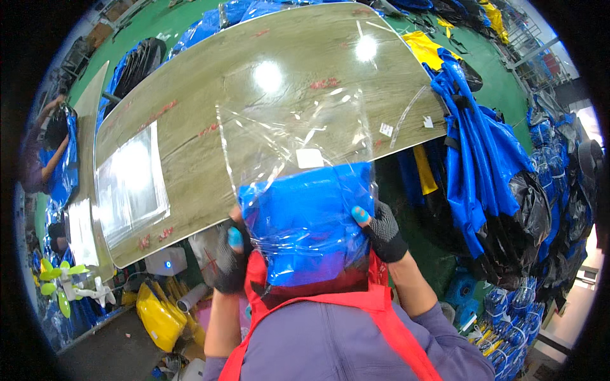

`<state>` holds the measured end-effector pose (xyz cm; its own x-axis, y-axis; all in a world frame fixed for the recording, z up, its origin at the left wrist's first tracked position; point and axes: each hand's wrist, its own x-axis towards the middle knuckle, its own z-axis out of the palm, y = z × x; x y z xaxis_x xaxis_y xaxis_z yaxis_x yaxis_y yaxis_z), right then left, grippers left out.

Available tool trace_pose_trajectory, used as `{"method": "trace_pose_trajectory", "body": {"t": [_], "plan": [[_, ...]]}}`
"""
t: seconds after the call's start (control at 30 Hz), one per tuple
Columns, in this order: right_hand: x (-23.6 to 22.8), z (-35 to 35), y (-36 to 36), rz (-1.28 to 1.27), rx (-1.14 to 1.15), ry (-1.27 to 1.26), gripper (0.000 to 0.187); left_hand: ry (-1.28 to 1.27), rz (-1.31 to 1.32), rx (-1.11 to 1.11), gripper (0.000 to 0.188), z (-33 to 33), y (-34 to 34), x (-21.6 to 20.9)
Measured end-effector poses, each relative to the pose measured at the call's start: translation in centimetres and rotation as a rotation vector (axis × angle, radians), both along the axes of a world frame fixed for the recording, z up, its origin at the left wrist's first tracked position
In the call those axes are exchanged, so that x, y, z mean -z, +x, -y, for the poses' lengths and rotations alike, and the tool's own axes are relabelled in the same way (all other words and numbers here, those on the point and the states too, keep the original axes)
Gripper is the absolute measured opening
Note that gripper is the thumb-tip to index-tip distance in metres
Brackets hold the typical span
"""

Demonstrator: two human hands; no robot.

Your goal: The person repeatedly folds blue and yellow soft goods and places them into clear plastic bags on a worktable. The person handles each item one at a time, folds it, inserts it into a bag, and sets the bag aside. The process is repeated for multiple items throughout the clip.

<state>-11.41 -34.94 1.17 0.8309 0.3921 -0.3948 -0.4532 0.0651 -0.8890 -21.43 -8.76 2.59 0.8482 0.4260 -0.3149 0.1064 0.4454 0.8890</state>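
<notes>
Head view: my left hand [230, 257], right hand [385, 233] clamped on clear bag [318, 134]; blue bundle [305, 222] already inside, far end not yet folded.

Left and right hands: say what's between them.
In the head view, a clear bag holding a blue bundle is between the left hand and right hand.
</notes>
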Motion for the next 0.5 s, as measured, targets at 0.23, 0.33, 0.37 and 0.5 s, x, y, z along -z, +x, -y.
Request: {"method": "trace_pose_trajectory", "body": {"t": [0.23,0.33,0.37,0.5], "plan": [[-2.1,-2.0,0.0,0.097,-0.021,-0.011,0.073,0.264,-0.102,0.168,0.042,-2.6,5.5,1.7],[-1.9,-2.2,-2.7,0.099,0.096,0.086,0.078,0.176,-0.067,0.347,0.067,-1.3,2.2,2.3],[-1.6,-1.9,-3.7,0.115,0.031,0.006,0.079,0.498,-0.175,0.549,0.079,-0.9,0.3,2.3],[0.8,0.3,-4.9,0.277,-0.206,0.006,0.083,0.079,-0.175,0.625,0.097,-0.6,-5.5,2.5]]}}
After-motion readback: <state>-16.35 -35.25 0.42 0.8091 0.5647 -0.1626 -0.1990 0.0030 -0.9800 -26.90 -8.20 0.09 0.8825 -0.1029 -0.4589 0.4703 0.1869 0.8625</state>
